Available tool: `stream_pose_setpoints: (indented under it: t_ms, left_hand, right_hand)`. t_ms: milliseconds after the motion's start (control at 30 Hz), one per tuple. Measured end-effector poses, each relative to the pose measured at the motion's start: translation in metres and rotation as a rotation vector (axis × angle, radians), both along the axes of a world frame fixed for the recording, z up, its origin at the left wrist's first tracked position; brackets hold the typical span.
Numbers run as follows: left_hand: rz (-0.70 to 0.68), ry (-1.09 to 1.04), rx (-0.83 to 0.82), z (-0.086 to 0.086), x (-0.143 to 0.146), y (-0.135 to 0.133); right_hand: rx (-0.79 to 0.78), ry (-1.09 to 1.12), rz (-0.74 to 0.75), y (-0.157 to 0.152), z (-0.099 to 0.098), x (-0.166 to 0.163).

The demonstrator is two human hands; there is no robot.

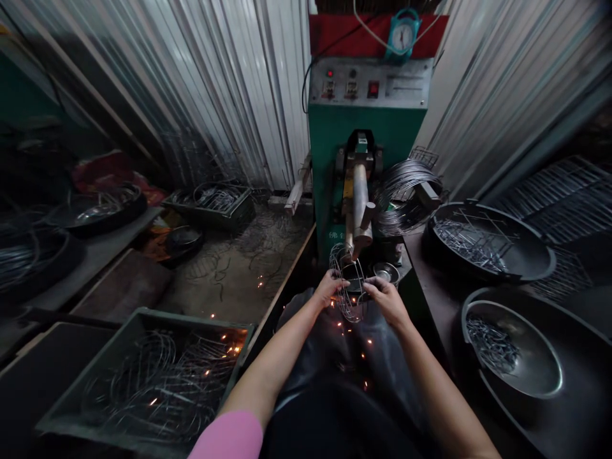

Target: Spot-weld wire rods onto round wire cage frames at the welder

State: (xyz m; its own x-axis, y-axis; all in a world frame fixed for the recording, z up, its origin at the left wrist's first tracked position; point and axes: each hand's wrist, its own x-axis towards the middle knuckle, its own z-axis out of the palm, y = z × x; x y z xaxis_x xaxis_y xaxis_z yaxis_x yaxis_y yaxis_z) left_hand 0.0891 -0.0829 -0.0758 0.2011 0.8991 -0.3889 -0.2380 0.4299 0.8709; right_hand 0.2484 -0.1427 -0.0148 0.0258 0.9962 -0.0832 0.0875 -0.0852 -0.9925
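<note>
My left hand (329, 287) and my right hand (388, 299) both grip a round wire basket frame (347, 280), one on each side. The frame is held up under the metal electrode arm (359, 204) of a green welding machine (366, 127). Orange sparks fall around the frame and over my dark apron (335, 370). Fingers of both hands are curled round the wires.
A green crate (143, 376) of bent wire parts sits low on the left. At the right stand two black pans of short wire pieces (492, 245) (511, 350). A coil of wire rings (406, 191) hangs beside the machine. Corrugated metal walls stand behind.
</note>
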Motion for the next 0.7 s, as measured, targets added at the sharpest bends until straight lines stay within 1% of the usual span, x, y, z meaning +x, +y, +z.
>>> stream_pose_setpoints:
  t_ms: [100, 167, 333, 400, 533, 700]
  left_hand:
    - [-0.013, 0.039, -0.038, 0.004, -0.002, 0.005]
    - [-0.022, 0.044, -0.040, 0.006, -0.005, 0.007]
    - [-0.016, -0.005, -0.027, 0.008, -0.005, 0.004]
    - [-0.019, 0.009, -0.049, 0.009, -0.004, 0.002]
    - [0.010, 0.006, -0.105, 0.015, 0.000, 0.002]
    - [0.014, -0.050, -0.206, 0.018, 0.000, 0.014]
  right_hand:
    - [-0.043, 0.033, 0.010, 0.012, 0.004, -0.005]
    - [-0.060, 0.032, 0.000, 0.013, 0.002, -0.006]
    - [0.017, -0.051, -0.023, -0.003, -0.010, -0.003]
    - [0.026, -0.048, -0.028, -0.006, -0.011, -0.002]
    - [0.000, 0.012, -0.053, 0.005, -0.003, -0.006]
    - [0.035, -0.045, -0.077, 0.029, 0.009, -0.014]
